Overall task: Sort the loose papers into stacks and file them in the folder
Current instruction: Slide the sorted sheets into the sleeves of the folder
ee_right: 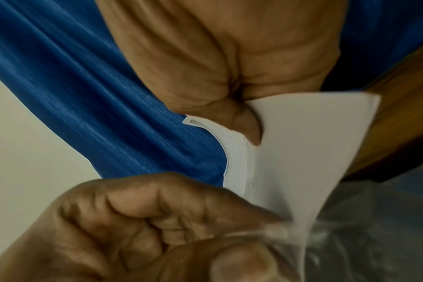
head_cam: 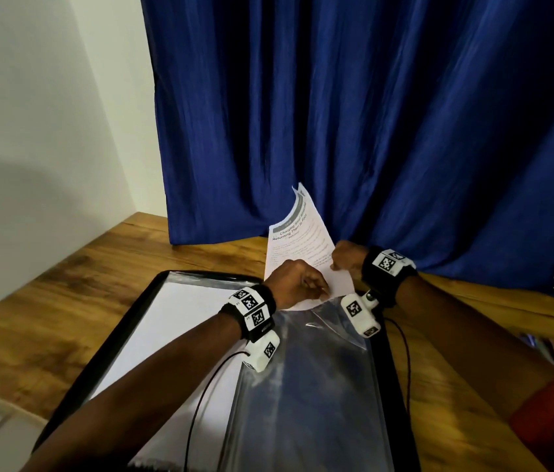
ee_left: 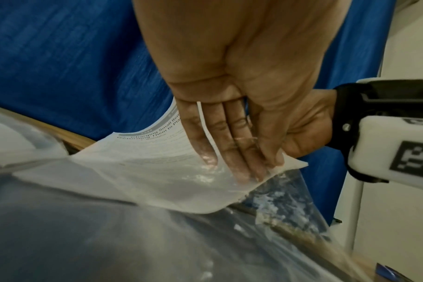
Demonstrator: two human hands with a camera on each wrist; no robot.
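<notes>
Printed papers [head_cam: 297,247] curled, lower edge apparently entering open folder's [head_cam: 384,376] clear sleeve [head_cam: 306,386].

We see a desk [head_cam: 105,267] of warm, grained wood with a soft sheen, and behind it, toward twelve o'clock, a blue cloth curtain [head_cam: 371,114], pleated and faintly lustrous. The printed sheets [head_cam: 297,240] are thin matt white paper, curling at the top. The open folder [head_cam: 153,291] has a black matt edge and a clear plastic sleeve [head_cam: 303,386], glossy and wrinkled.
</notes>
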